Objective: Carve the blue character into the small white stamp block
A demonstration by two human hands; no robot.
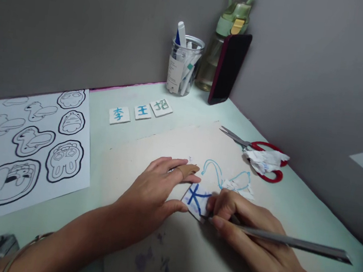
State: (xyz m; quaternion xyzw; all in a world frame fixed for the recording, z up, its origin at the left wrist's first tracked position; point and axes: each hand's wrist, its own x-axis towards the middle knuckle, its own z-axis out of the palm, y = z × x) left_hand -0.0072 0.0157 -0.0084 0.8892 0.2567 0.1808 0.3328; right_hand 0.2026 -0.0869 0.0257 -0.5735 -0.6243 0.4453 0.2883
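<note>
A small square white card (196, 197) with a dark blue character on it lies on the cream board (137, 219). My left hand (161, 184) steadies the card at its left corner, thumb at the lower edge and fingers at the upper edge. One of its fingers has a tan bandage (187, 170). My right hand (244, 220) is closed round a long, slim grey metal tool (304, 244), whose far end points right. The working tip is hidden by the fingers at the card's right edge. Just beyond the card is a light blue curved outline (215, 166) with white scraps.
Red-handled scissors (273, 175) with crumpled white paper (265, 160) lie at the right. Several finished-looking character cards (119, 115) sit at the back. A jar of markers (183, 69), a green bottle (212, 55) and a propped phone (232, 69) stand behind. A sheet of line drawings (35, 152) lies left.
</note>
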